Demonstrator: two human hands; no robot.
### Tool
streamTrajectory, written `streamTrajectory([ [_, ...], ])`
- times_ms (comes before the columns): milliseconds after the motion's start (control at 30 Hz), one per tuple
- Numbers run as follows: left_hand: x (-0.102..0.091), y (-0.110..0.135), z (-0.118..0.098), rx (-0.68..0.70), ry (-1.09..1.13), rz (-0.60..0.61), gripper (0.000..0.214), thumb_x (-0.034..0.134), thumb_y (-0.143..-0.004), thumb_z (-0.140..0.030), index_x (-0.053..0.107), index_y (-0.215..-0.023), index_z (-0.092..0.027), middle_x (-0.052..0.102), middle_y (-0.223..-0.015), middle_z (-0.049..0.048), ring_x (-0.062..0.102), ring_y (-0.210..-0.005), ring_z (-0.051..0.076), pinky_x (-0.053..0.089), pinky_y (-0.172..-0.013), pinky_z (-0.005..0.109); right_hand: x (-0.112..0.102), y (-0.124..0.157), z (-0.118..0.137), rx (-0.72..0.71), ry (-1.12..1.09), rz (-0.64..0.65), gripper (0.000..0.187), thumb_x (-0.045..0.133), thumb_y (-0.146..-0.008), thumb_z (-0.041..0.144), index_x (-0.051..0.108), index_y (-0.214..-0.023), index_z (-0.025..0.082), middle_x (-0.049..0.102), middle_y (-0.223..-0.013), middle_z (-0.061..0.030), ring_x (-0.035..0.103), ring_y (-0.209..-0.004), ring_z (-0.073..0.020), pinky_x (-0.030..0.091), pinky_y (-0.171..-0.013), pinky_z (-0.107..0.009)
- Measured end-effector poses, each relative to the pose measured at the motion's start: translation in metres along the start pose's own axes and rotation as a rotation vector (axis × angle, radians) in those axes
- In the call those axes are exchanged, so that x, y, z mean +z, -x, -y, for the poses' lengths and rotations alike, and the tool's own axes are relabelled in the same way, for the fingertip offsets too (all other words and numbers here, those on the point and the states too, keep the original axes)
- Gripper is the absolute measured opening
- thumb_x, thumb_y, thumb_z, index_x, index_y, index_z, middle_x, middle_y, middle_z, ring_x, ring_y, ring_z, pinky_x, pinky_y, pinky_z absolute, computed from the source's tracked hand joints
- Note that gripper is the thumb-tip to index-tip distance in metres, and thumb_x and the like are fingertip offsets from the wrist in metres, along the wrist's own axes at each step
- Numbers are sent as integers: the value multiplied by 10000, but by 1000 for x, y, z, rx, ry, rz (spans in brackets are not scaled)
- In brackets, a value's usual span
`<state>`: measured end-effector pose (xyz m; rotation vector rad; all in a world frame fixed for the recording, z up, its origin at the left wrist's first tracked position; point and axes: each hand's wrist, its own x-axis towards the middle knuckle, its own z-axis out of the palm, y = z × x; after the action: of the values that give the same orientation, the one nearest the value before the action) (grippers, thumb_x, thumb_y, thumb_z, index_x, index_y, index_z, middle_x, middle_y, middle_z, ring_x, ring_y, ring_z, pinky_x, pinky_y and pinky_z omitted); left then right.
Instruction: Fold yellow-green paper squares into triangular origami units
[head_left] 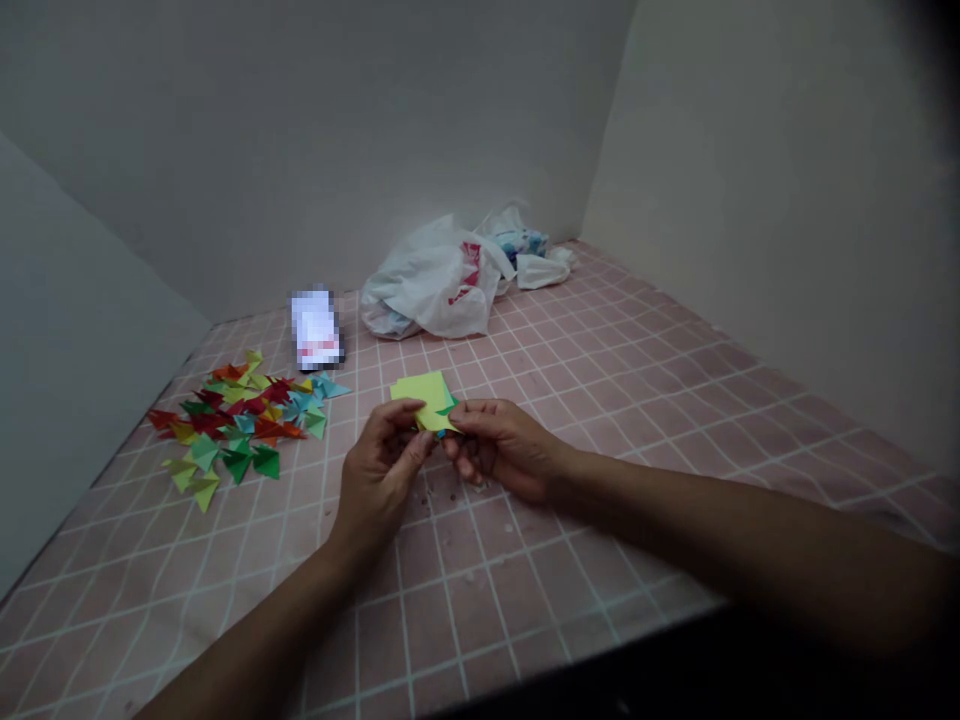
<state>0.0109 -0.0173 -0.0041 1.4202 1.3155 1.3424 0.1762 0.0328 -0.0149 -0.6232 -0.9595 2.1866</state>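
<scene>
A small stack of coloured paper squares, yellow on top with green and blue edges showing below, is held just above the tabletop. My left hand pinches its left and near side, thumb below and fingers over the top. My right hand grips the right corner, where the sheets fan apart and the yellow one bends up. To the left lies a loose pile of folded paper pieces in red, orange, yellow, green and light blue, several with pointed tips.
A lit phone, its screen blurred, stands behind the folded pieces. White plastic bags sit against the back wall, with a blue-patterned packet beside them. A pink checked cloth covers the table, walled on three sides.
</scene>
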Motion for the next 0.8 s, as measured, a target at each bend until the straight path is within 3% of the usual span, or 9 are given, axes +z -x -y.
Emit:
streamTrajectory([
  [100,-1,1,0,13,-112,13,192,702,-825,-283,672,-996,-203,694,-953,48,666,-881,192,516,-829,325,-2,-1,1,7,-10,25,170,670,-840,292,610,-806,137,656,-667,-6,574,-463,-84,424,-410,-191],
  [200,-1,-1,0,-51,-37,-7,236,730,-793,-284,659,-997,-190,702,-881,34,665,-809,179,523,-773,310,-1,-1,2,-3,5,41,204,644,-868,331,613,-813,137,647,-673,-9,576,-480,-83,431,-426,-192],
  [400,0,-4,-2,-169,174,1,204,736,-768,-291,645,-905,-170,666,-839,-2,630,-702,124,523,-696,262,0,-1,1,-158,306,-118,210,695,-817,306,517,-830,196,543,-544,78,451,-402,-62,345,-380,-169],
  [600,3,-2,-4,-154,154,67,217,751,-754,-292,639,-896,-171,655,-808,-11,616,-698,123,506,-681,250,4,1,-2,-170,480,-114,196,682,-788,274,502,-800,198,506,-536,88,430,-419,-64,325,-400,-185],
  [800,3,-2,-2,-123,116,51,115,712,-775,-243,647,-831,-167,639,-750,-11,591,-672,119,482,-651,239,8,3,-3,-175,502,-146,144,651,-786,245,518,-771,193,495,-526,72,429,-438,-73,299,-425,-203],
])
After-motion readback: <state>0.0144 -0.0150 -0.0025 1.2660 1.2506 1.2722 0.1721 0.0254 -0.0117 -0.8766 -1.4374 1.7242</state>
